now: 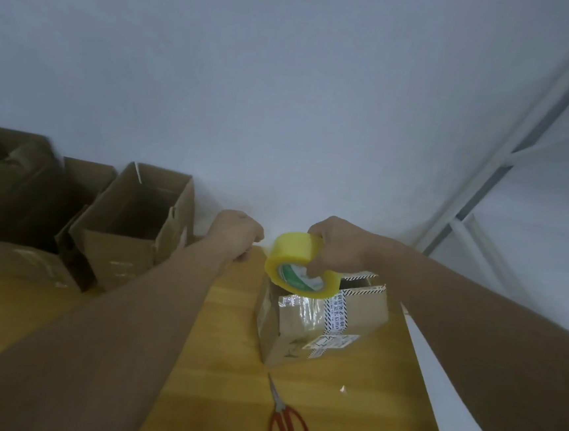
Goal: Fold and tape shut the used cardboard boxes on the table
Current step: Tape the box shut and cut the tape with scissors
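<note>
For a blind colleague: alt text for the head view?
The right hand holds a yellow roll of packing tape over a small brown cardboard box on a wooden table, the left hand curled beside it. Red-handled scissors lie nearer; open cardboard boxes stand left.

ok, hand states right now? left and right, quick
Left hand: fingers curled, cannot tell if holding anything.
Right hand: grips the tape roll.

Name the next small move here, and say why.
Probably lower the tape roll onto the small box and run tape across its top: the right hand grips the roll over it, and a dark gap shows in that top. Whether the curled left hand pinches tape is unclear.
</note>
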